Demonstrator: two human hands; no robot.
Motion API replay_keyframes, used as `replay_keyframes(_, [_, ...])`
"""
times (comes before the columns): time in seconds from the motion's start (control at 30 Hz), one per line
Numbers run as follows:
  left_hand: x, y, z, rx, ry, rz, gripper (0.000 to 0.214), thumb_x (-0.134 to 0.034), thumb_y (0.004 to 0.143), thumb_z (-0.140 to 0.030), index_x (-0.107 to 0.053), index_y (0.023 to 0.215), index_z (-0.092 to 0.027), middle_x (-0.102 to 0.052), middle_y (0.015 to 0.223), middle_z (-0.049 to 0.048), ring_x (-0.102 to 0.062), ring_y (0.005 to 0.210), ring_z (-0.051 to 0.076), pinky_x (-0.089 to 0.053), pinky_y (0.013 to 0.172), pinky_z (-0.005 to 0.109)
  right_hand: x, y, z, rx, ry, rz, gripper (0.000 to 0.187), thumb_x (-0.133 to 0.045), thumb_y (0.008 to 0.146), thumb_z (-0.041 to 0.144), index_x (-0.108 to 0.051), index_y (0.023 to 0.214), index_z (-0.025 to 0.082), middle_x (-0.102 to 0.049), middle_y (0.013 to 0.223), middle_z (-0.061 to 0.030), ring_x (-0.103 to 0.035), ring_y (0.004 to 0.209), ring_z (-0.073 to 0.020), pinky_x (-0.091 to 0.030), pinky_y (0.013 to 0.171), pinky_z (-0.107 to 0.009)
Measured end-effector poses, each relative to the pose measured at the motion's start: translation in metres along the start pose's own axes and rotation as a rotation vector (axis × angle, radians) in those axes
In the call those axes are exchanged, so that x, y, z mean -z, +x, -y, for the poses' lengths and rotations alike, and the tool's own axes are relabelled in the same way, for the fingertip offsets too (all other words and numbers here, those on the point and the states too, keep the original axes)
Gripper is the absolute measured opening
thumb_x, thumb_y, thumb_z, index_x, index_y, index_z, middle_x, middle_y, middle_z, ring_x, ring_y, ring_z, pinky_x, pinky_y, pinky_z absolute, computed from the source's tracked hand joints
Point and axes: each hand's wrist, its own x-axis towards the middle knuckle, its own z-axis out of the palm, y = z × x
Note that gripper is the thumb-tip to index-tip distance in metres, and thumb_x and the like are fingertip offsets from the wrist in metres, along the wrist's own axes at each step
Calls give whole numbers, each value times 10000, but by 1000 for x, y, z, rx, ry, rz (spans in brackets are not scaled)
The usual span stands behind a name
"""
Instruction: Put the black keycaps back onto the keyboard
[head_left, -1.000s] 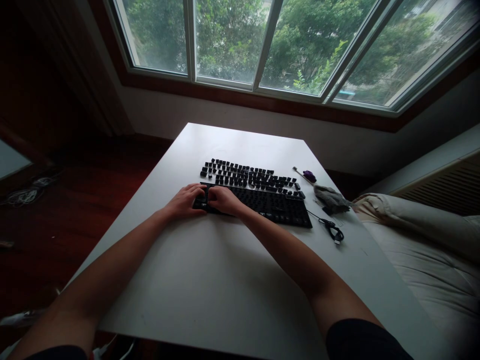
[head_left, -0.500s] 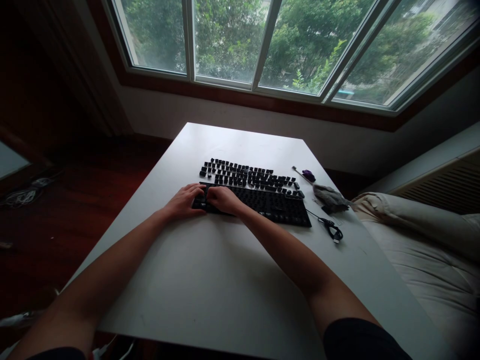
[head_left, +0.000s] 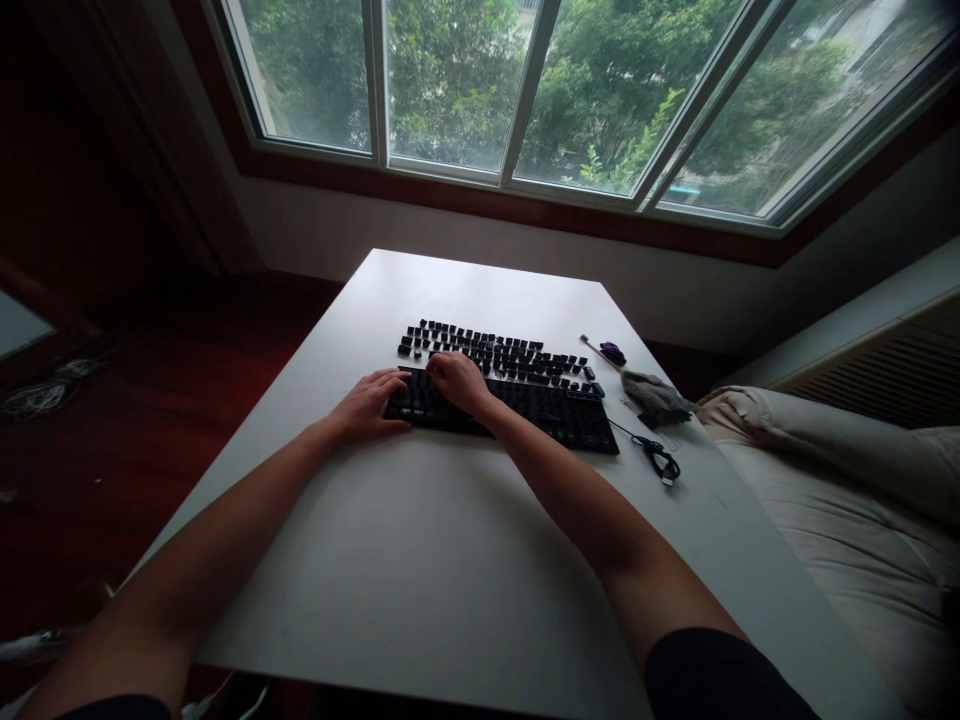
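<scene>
A black keyboard (head_left: 551, 412) lies on the white table (head_left: 390, 560). My left hand (head_left: 367, 404) grips its left end, the thumb along the near edge and the fingers over the far corner. Above the keyboard's far edge, toward the left, my right hand (head_left: 459, 380) is closed with its fingertips pinched together. Anything between those fingertips is too small to make out. Loose black keycaps (head_left: 517, 350) stand in rows on the table just beyond the keyboard, close to my right fingertips.
Right of the keyboard lie its coiled cable (head_left: 660, 460), a grey cloth-like bundle (head_left: 654, 398), a thin brush-like stick (head_left: 598, 350) and a small purple item (head_left: 613, 352). A pale padded seat (head_left: 810, 500) adjoins the table's right side. Windows (head_left: 450, 90) line the far wall.
My right hand has moved away from the keyboard's left part, slightly right and farther from me, toward the keycap rows. My left hand stays on the keyboard's end.
</scene>
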Motion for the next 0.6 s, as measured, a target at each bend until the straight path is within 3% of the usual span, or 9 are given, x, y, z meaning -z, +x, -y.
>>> replay_keyframes(0.07, [0, 0, 1, -3, 4, 2, 578, -787, 727, -571, -586, 1176, -267, -494, 1529, 78, -385, 1455, 341, -338, 1195, 553, 1, 11, -11, -18, -97, -27, 146, -588, 949, 202, -732, 975, 193, -687, 1003, -80, -571, 990, -214, -419, 857, -292])
replay_keyframes(0.23, [3, 0, 1, -12, 0, 14, 564, -800, 717, -554, -588, 1151, -263, -508, 1507, 86, -390, 1443, 341, -349, 1189, 552, -4, 35, -30, 12, -205, 95, 147, -695, 901, 269, -738, 1025, 204, -660, 1061, -91, -533, 1048, -246, -410, 919, -334])
replay_keyframes(0.4, [5, 0, 1, -25, -14, 14, 558, -817, 700, -538, -591, 1127, -260, -512, 1489, 93, -407, 1420, 339, -366, 1182, 546, -10, 49, -34, 37, -280, 172, 190, -750, 854, 303, -753, 1016, 205, -664, 1095, -103, -525, 1085, -278, -391, 917, -359])
replay_keyframes(0.6, [4, 0, 3, -15, -12, 22, 557, -806, 720, -548, -585, 1141, -256, -493, 1515, 97, -384, 1445, 339, -352, 1194, 553, -15, 51, -35, 70, -318, 170, 160, -687, 893, 248, -764, 1018, 184, -676, 1105, -125, -526, 1095, -286, -386, 912, -375])
